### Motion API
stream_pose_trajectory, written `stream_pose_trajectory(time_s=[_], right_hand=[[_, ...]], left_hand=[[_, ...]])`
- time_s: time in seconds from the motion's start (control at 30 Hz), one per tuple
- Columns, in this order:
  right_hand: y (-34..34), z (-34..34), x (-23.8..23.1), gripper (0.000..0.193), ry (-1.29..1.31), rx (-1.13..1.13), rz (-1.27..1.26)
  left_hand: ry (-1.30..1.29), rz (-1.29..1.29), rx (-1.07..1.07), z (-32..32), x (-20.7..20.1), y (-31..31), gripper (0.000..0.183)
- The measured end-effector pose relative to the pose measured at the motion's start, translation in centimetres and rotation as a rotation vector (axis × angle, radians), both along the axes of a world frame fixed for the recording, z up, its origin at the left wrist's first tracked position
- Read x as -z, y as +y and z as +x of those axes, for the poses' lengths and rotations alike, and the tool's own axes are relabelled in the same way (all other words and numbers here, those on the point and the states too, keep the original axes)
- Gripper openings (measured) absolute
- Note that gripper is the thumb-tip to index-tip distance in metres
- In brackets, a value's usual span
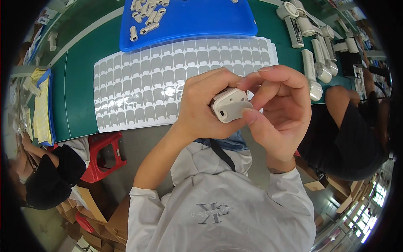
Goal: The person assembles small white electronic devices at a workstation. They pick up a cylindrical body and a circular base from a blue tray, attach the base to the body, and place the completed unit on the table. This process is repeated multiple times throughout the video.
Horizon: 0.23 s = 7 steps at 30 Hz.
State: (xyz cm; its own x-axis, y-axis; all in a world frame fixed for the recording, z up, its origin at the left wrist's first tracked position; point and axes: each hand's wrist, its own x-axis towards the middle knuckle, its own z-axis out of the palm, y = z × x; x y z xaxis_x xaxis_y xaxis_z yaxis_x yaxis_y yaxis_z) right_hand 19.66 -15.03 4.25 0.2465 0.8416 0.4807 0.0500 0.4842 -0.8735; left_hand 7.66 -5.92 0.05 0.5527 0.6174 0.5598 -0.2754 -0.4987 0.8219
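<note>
My left hand [205, 101] is wrapped round a white plastic device [227, 93], holding its end face upward above the table's front edge. In that face are a small dark port and little holes. A grey sticker-like piece [237, 110] covers part of it. My right hand [283, 109] is curled at the device's right side, its thumb on the edge of the grey piece and its index finger bent near the rim. Beyond my hands lies a sheet of grey stickers [142, 80] in rows; my hands hide part of it.
A blue tray [189, 25] with several small white parts stands beyond the sheet on the green table [79, 92]. At right are white handheld devices [308, 65]. Co-workers sit on both sides. A red stool [103, 155] stands at left, near cardboard boxes [94, 201].
</note>
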Motion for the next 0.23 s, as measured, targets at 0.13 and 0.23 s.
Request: stream_pose_trajectory(time_s=[0.13,0.23], right_hand=[[0.04,0.0,0.13,0.052,-0.016,0.002,0.015],[0.08,-0.02,0.11,0.051,-0.019,0.001,0.019]], left_hand=[[-0.04,-0.003,-0.014,0.2,0.19,-0.04,0.032],[-0.048,-0.014,-0.011,0.19,0.23,-0.02,0.031]])
